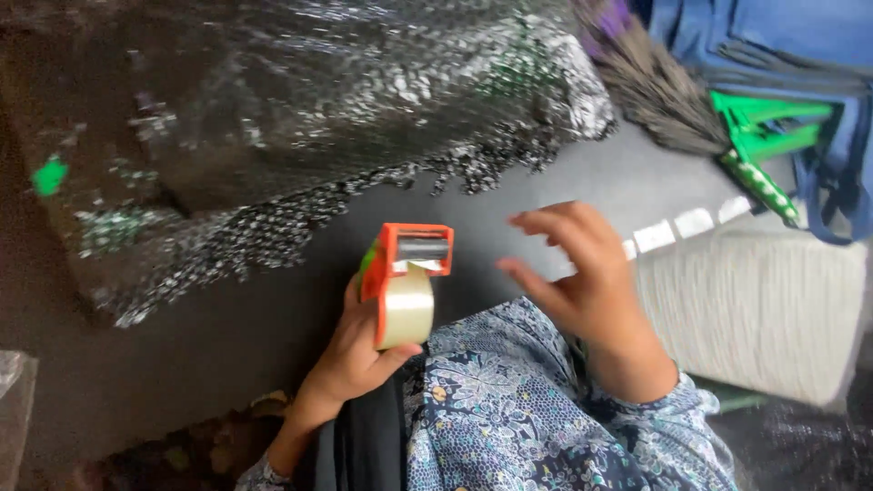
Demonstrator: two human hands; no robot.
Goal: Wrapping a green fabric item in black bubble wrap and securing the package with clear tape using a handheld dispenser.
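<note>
A large bundle (300,118) wrapped in bubble wrap fills the dark floor (209,345), its contents obscured by the glinting plastic and its upper part cut off by the frame. The left hand (350,359) is closed around an orange tape dispenser (406,277) loaded with a roll of clear tape, just below the bundle's edge. The right hand (582,273) hovers beside it, fingers loosely spread, holding nothing. A broom (677,105) with a green handle and a pale ribbed roll (764,309) lie at right, partly blurred.
</note>
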